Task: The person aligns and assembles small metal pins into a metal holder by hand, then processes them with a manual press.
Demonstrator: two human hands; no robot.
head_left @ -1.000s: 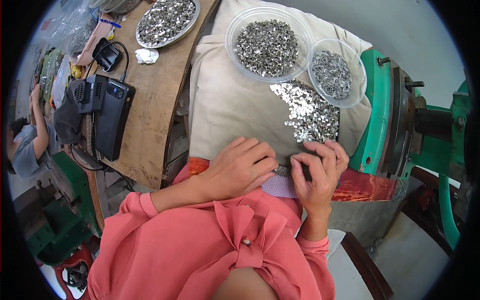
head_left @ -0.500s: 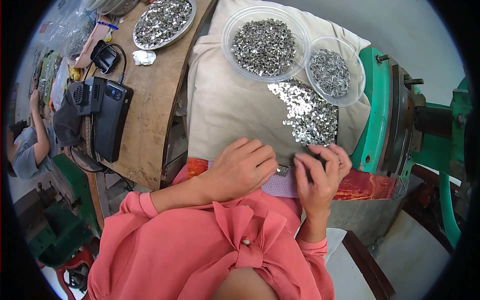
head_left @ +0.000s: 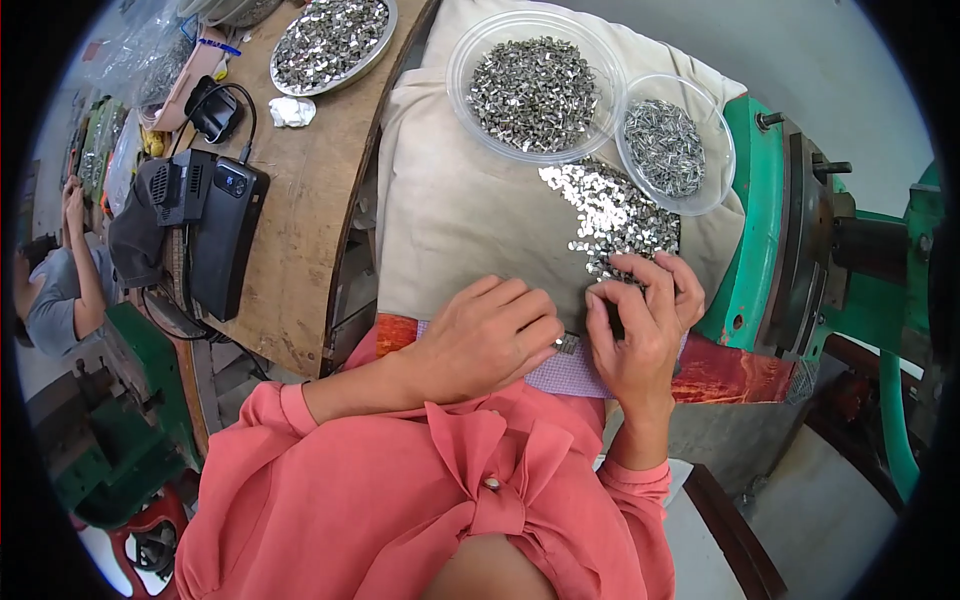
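Note:
My left hand point(head_left: 490, 330) rests with curled fingers near the front edge of the beige cloth. A small shiny metal piece point(head_left: 559, 342) shows at its thumb and fingertips. Beside it is a small grey metal strip point(head_left: 570, 344), partly covered. My right hand point(head_left: 645, 325) is at the near edge of a loose pile of small silvery metal pieces point(head_left: 610, 210). Its thumb and index tips come together, and its other fingers bend over the pile. Whatever lies between those tips is hidden.
Beyond the pile stand a clear tub of metal pieces point(head_left: 532, 95) and a smaller tub of thin metal pins point(head_left: 663, 148). Green machinery point(head_left: 755, 230) borders the right. A wooden table point(head_left: 300, 200) on the left holds a black power bank point(head_left: 228, 240) and a metal-filled dish point(head_left: 333, 45). Another person point(head_left: 70, 290) sits far left.
My right hand has moved forward onto the pile's near edge, its thumb and index closing together. My left hand has shifted very slightly right, and the strip beside it is more covered.

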